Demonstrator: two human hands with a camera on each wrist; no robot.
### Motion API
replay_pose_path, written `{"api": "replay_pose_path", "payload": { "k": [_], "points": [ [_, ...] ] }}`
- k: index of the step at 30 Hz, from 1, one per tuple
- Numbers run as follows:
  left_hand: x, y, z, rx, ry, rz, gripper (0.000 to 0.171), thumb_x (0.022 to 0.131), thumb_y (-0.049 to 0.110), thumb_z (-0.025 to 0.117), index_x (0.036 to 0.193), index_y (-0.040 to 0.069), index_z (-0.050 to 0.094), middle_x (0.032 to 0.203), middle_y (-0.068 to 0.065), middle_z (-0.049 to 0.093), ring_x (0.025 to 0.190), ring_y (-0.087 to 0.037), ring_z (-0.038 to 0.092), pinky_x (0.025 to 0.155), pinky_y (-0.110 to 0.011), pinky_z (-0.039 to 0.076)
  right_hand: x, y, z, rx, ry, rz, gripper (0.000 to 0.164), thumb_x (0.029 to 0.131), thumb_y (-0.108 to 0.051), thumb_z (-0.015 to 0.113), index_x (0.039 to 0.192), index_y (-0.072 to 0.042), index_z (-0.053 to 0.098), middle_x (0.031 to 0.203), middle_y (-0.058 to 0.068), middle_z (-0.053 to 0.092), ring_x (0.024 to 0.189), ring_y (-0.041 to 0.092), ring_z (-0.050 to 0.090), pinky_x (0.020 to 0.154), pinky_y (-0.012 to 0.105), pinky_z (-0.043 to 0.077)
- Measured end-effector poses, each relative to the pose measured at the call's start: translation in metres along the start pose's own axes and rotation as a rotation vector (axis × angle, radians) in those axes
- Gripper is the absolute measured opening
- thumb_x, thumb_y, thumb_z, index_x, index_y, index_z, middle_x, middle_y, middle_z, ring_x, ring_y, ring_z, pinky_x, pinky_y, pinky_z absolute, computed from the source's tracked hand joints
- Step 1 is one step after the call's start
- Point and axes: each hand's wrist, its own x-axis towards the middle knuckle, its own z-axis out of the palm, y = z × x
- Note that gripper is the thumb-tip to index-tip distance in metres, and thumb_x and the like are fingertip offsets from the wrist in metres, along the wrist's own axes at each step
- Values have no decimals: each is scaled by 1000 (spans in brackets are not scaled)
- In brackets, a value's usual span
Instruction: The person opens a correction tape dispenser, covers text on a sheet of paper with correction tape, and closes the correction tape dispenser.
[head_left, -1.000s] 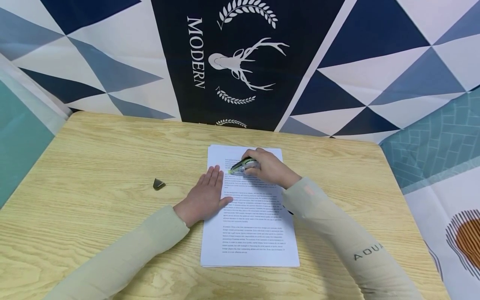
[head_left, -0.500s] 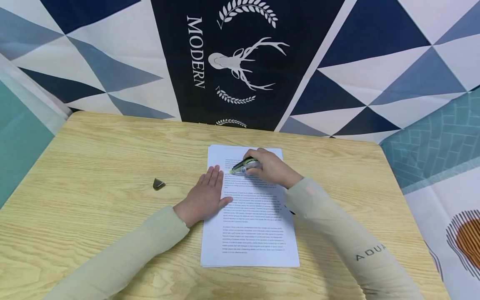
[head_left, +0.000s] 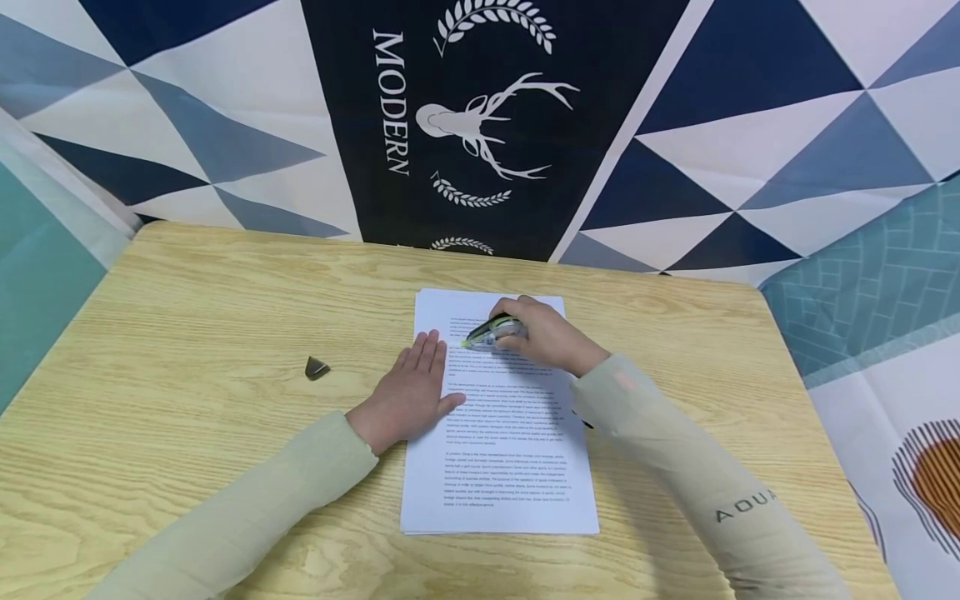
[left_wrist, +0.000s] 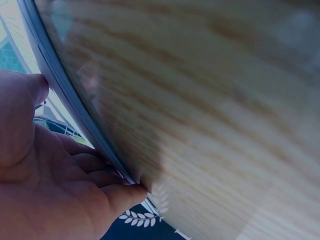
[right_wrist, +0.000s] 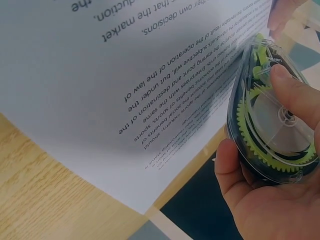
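A stack of printed paper (head_left: pixel 502 521) lies on the wooden table, its sheets nearly flush. My left hand (head_left: pixel 408 396) rests flat on the stack's left edge, fingers straight and pointing away from me, thumb spread over the text. Near the top of the page my right hand (head_left: pixel 546 335) grips a correction tape dispenser (right_wrist: pixel 272 127) between thumb and fingers. It has a clear case with green gears inside, and its green tip sits right at a line of text in the upper paragraph.
A small black cap (head_left: pixel 317 367) lies on the table (head_left: pixel 195 333) left of my left hand. A thin dark object (head_left: pixel 582 420) peeks out beside the paper's right edge, mostly hidden by my right sleeve. A patterned cloth (head_left: pixel 480 125) hangs behind the table.
My right hand has slid slightly to the right with the correction tape dispenser, along the line of text. My left hand and the paper have stayed in place.
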Motion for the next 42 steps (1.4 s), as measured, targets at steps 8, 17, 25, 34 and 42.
{"api": "replay_pose_path", "payload": {
  "k": [8,17,25,34,42],
  "points": [
    [0,0,-1,0,-1,6,78,98,51,33,148,-5,10,156,-22,2,145,-34,0,118,-46,12,-2,0,-3,4,2,1,28,88,-20,66,114,-17,56,109,11,59,96,25,56,86,42,46],
    [0,0,-2,-12,2,9,78,98,50,35,147,-6,11,156,-23,3,145,-35,1,118,-46,12,-3,3,-4,2,9,1,29,87,-20,67,113,-16,56,107,13,59,94,25,56,86,42,46],
    [-1,0,-2,-16,-4,8,78,98,50,35,147,-6,11,156,-23,2,145,-35,0,118,-46,12,-5,4,-4,9,1,12,29,87,-21,67,113,-16,55,108,13,59,94,25,55,86,43,45],
    [0,0,0,-14,-3,5,78,98,50,34,148,-5,10,156,-22,2,145,-35,0,118,-46,11,-6,6,-4,19,-10,21,29,87,-21,67,114,-17,55,108,13,58,93,25,55,85,42,45],
    [0,-1,0,-22,-3,3,78,98,50,34,148,-5,9,156,-22,1,145,-34,-1,118,-46,10,-7,7,-3,13,-14,29,30,88,-21,66,115,-16,55,109,13,58,94,25,55,86,42,45]
  ]
}}
